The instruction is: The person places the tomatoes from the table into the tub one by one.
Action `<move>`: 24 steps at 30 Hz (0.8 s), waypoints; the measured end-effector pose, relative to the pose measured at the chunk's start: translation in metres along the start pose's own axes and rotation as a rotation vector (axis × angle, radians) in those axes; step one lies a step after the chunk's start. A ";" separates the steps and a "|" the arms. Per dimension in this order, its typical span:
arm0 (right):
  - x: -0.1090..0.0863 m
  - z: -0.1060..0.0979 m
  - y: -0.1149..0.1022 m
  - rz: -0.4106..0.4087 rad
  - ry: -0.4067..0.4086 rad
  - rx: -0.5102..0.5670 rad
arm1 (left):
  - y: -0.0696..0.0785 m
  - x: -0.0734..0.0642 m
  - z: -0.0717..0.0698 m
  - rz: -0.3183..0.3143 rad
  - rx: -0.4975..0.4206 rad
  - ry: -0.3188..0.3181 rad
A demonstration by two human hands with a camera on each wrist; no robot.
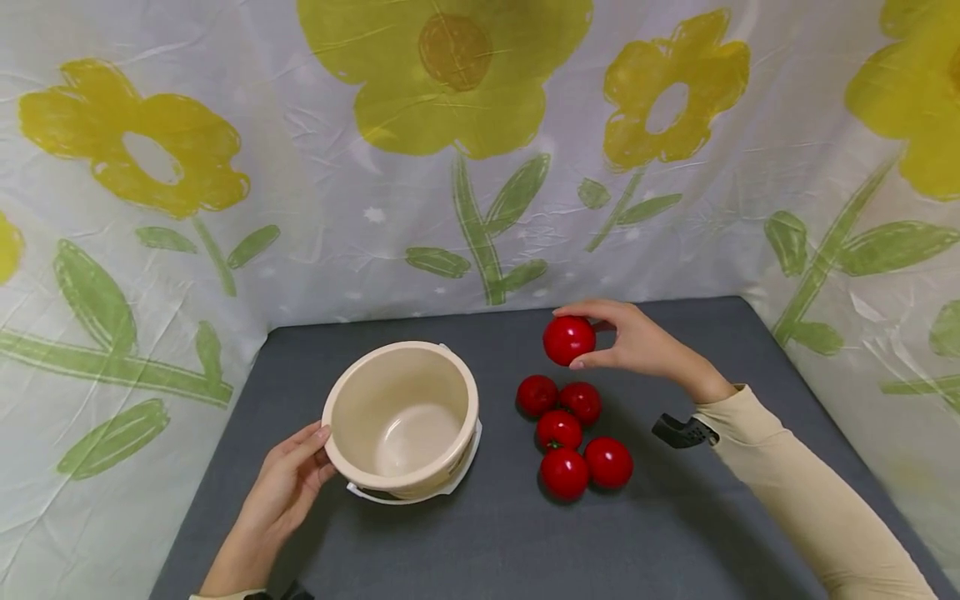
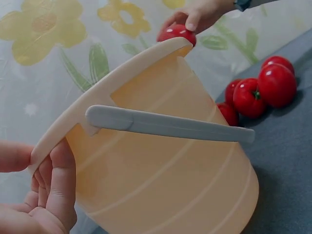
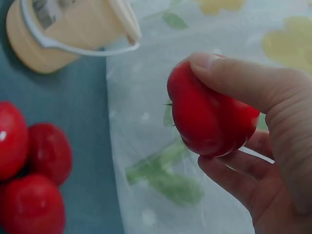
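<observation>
A cream bucket (image 1: pixel 401 417) with a pale handle (image 2: pixel 170 126) stands on the table, and no contents show inside it. My left hand (image 1: pixel 288 483) pinches its rim at the left, thumb over the edge and fingers under the lip. In my right hand (image 1: pixel 630 337) is a red tomato (image 1: pixel 568 340), gripped between thumb and fingers above the table, to the right of the bucket. Below it lies a group of several red tomatoes (image 1: pixel 564 473), close together; green stem leaves show on one in the left wrist view.
Dark grey cloth covers the table (image 1: pixel 495 550). A white curtain (image 1: pixel 322 225) printed with yellow flowers hangs behind the table and along both sides. A black band (image 1: pixel 684 431) is on the right wrist.
</observation>
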State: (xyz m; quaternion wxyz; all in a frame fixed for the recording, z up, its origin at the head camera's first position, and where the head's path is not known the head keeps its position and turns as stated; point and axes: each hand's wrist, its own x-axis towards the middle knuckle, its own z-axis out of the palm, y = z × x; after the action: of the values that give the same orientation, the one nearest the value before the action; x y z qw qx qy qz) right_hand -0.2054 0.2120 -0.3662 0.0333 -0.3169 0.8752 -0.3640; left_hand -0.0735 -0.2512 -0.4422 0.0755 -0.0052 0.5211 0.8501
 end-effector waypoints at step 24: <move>0.089 0.050 -0.058 -0.186 -0.179 0.166 | -0.005 0.001 0.015 -0.040 0.018 0.033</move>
State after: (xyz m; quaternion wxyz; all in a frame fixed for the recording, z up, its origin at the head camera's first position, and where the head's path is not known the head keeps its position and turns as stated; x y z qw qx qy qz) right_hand -0.2311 0.0982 -0.3492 0.1036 -0.4242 0.8023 -0.4069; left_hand -0.0732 -0.2357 -0.4400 0.0839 -0.0289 0.5296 0.8436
